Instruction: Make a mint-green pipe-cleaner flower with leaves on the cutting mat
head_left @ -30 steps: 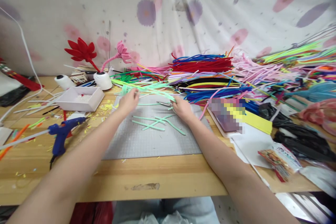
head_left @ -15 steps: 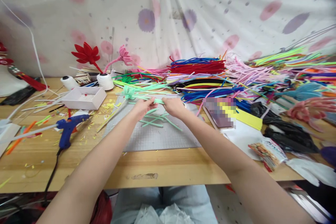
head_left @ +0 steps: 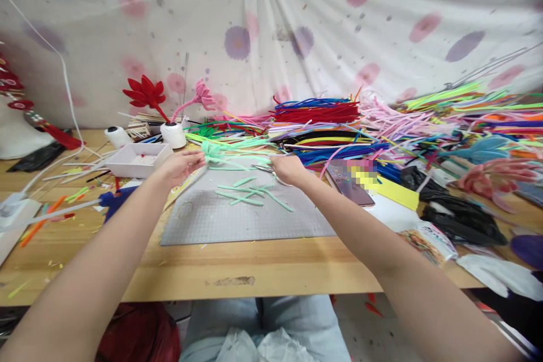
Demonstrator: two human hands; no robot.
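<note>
My right hand (head_left: 289, 170) is closed around a pair of scissors (head_left: 263, 168), whose metal blades point left over the grey cutting mat (head_left: 190, 223). My left hand (head_left: 183, 168) has its fingers stretched out beside a bundled mint-green pipe-cleaner piece (head_left: 211, 153); whether the fingertips touch it I cannot tell. Long mint-green stems run from that bundle toward the scissors. Several short cut mint-green pipe-cleaner lengths (head_left: 244, 195) lie loosely crossed on the mat, between my two forearms.
A blue glue gun (head_left: 115, 202) sits partly behind my left forearm. At the back left stand a white box (head_left: 138, 159) and a red flower (head_left: 145, 92). Coloured pipe-cleaner bundles (head_left: 318, 112) line the back. A phone (head_left: 350, 184) lies to the right.
My left hand has moved left, away from my right hand and off the mint-green stems. The scissors blades now show at my right hand. The view has shifted slightly.
</note>
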